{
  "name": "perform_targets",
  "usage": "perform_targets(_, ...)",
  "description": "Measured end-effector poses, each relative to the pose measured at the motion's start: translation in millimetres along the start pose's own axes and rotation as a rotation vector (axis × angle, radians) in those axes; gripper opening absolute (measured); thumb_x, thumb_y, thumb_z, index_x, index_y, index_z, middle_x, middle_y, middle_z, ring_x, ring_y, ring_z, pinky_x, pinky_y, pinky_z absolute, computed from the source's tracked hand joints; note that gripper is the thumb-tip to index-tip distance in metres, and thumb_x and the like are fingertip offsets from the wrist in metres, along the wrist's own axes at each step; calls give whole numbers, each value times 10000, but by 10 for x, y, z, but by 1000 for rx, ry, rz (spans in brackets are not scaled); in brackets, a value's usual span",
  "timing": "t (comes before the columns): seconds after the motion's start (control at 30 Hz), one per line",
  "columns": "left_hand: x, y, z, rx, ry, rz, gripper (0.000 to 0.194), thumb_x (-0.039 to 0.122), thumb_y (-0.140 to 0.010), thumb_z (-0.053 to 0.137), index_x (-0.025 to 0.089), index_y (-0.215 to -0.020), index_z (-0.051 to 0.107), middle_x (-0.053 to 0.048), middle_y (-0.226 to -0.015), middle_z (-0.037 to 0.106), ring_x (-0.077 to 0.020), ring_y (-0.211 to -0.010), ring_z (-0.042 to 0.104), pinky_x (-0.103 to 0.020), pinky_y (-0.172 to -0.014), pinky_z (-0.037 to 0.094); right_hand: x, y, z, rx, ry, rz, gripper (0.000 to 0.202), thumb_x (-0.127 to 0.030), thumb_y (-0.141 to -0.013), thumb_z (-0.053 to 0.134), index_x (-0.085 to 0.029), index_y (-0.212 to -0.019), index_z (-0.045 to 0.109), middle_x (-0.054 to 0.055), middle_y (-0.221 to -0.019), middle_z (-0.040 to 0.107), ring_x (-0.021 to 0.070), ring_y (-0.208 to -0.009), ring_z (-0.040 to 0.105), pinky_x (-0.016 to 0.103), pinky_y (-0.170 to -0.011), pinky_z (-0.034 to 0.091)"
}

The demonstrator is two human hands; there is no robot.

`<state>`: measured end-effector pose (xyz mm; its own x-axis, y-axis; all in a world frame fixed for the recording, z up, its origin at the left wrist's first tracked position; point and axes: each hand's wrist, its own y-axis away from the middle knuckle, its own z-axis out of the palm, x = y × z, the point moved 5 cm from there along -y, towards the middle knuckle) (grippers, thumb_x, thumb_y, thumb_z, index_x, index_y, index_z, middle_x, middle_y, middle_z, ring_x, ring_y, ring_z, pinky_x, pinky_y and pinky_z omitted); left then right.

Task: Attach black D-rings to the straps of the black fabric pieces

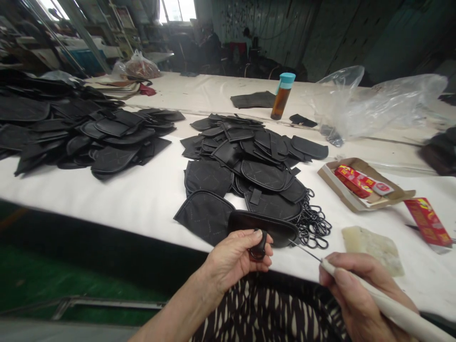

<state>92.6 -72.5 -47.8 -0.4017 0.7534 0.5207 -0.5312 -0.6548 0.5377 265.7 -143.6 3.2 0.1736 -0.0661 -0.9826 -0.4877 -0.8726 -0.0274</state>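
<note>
My left hand (235, 259) is closed on a short black leather strap (259, 244), which is folded into a loop between thumb and fingers. Just behind it a black stitched pouch piece (263, 225) lies at the table edge. In my right hand (359, 285) is a slim tool (383, 299) with a long pale handle and a thin metal shaft. Its tip points left, close to the pouch piece's right end; whether it touches cannot be made out. A cluster of black metal snap hooks (315, 223) lies beyond the tip.
Black pouch pieces are heaped in the middle (245, 147) and at left (117, 133). At right are a cardboard box (359, 202) with red packets, another red packet (429, 223) and a yellowish block (372, 247). Farther back stand a bottle (282, 97) and clear plastic bags (384, 104).
</note>
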Motion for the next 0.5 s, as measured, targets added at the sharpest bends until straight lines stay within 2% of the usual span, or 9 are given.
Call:
perform_targets(0.17, 3, -24, -17, 65, -68, 112, 208, 282, -717, 687, 75, -720, 663, -53, -614, 623, -124, -512, 580, -252, -554, 473, 1, -3, -17, 25, 11, 18, 250, -434, -741, 658, -192, -777, 607, 26, -656, 614, 181, -667, 574, 228, -547, 448)
perform_targets(0.3, -1, -16, -6, 120, -141, 183, 222, 304, -726, 672, 86, -685, 663, -42, -591, 614, -112, -497, 567, -240, -559, 444, 31, -39, -69, -7, 55, -12, 253, -440, -731, 671, -193, -746, 617, 21, -630, 621, 165, -656, 570, 202, -548, 447)
perform_targets(0.5, 38, -11, -8, 189, -230, 279, 217, 297, -734, 645, 109, -627, 661, -30, -572, 617, -108, -493, 561, -236, -580, 410, 101, -76, -172, -22, 78, -59, 242, -423, -719, 688, -186, -752, 648, 47, -651, 638, 197, -668, 598, 227, -541, 479)
